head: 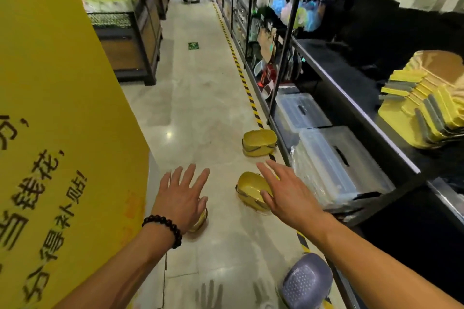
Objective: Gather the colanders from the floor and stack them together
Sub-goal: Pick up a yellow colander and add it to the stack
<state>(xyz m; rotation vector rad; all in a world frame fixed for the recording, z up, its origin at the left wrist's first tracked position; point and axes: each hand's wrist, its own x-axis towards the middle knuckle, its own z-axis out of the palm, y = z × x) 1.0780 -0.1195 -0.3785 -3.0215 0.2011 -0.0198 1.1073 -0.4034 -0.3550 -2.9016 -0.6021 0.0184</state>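
Both hands, left hand and right hand, hover released, fingers spread, mid-frame over the yellow colanders; these look light, stiff plastic, best gripped by the rim.

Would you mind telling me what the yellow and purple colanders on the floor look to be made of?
Yellow colanders: probably plastic, with a smooth, even matt colour; the dark handle band could be metal or plastic. Purple colander: likely moulded plastic, upside down, with rows of small holes and a soft sheen.

A shop aisle: stocked shelves and a yellow promotional sign.
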